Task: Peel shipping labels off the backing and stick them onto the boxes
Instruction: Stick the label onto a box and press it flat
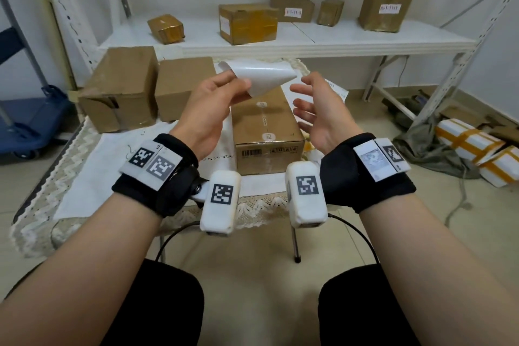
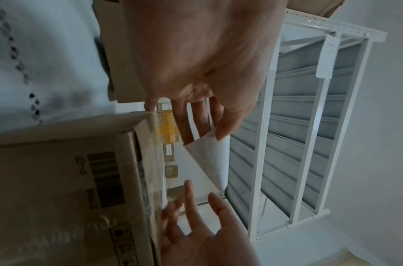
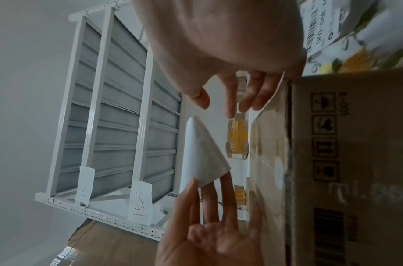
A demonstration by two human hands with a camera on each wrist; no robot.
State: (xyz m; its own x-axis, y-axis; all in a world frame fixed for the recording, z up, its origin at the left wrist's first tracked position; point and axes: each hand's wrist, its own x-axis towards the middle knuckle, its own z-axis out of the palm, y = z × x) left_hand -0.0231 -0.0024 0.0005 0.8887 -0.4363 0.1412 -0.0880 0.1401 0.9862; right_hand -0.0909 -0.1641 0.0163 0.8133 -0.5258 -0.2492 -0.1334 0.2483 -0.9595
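A curled white label sheet (image 1: 262,76) hangs in the air above a brown cardboard box (image 1: 266,135) on the cloth-covered table (image 1: 92,171). My left hand (image 1: 241,87) pinches the sheet's left edge between thumb and fingers. Just right of the sheet's tip, my right hand (image 1: 304,101) is open with fingers spread and holds nothing. In the left wrist view my left hand's thumb (image 2: 223,129) lies on the sheet (image 2: 209,160), faint print showing through it. In the right wrist view my right hand (image 3: 227,100) hovers just clear of the sheet (image 3: 204,153) beside the box (image 3: 343,162).
Two larger cardboard boxes (image 1: 120,93) (image 1: 184,87) stand at the table's back left. More printed labels (image 1: 335,90) lie behind my right hand. A white shelf (image 1: 309,42) carries several taped boxes. A blue cart (image 1: 28,121) is left; white parcels (image 1: 477,154) lie on the floor right.
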